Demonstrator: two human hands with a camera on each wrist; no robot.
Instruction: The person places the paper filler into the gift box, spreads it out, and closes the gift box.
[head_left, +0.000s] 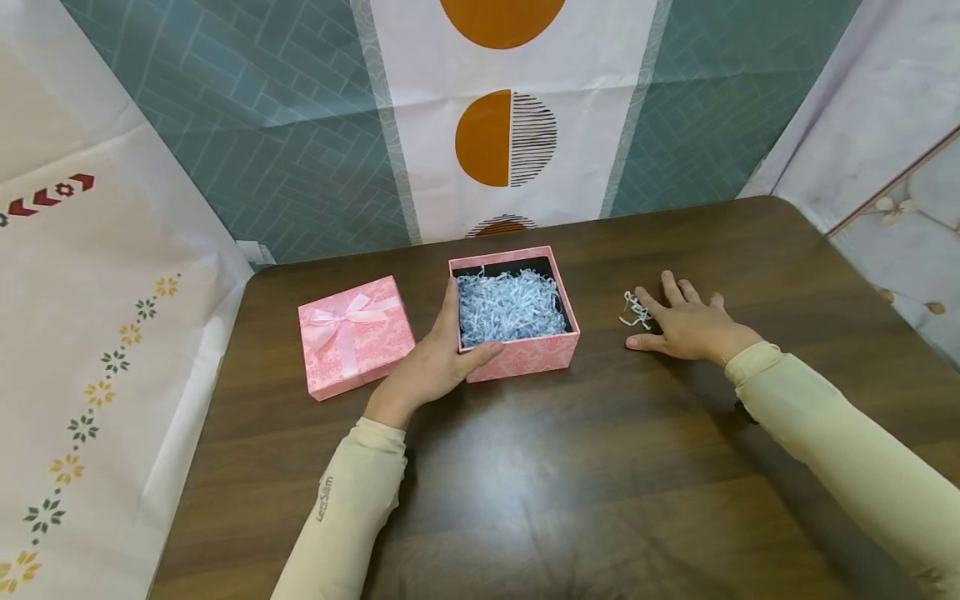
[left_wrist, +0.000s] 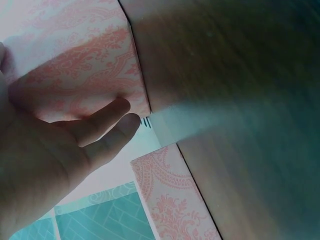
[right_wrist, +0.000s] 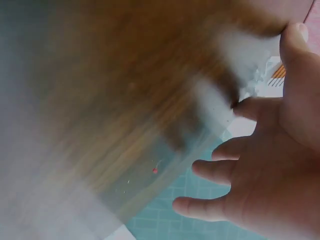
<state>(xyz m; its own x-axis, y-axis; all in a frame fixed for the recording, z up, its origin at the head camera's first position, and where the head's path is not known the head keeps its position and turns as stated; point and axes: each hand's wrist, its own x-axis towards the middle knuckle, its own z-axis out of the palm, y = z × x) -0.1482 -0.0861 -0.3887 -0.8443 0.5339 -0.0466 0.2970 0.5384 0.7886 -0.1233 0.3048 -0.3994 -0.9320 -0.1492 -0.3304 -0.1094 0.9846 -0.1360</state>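
A pink patterned gift box (head_left: 522,358) stands on the table, filled with light blue shredded paper (head_left: 510,304). My left hand (head_left: 431,358) rests against its near left corner, with straight fingers along the left wall and the thumb across the front rim. In the left wrist view, two extended fingers (left_wrist: 107,125) lie at the box's side (left_wrist: 85,75). To the right, my right hand (head_left: 686,325) is spread low over the table. Its index finger is beside a small tuft of paper shreds (head_left: 636,310); whether it touches them I cannot tell.
The pink lid (head_left: 356,333) with a ribbon bow lies left of the box. All of this is on a dark wooden table (head_left: 525,500). Patterned cloth (head_left: 300,150) hangs behind the back edge, with light cloth (head_left: 112,350) along the left side.
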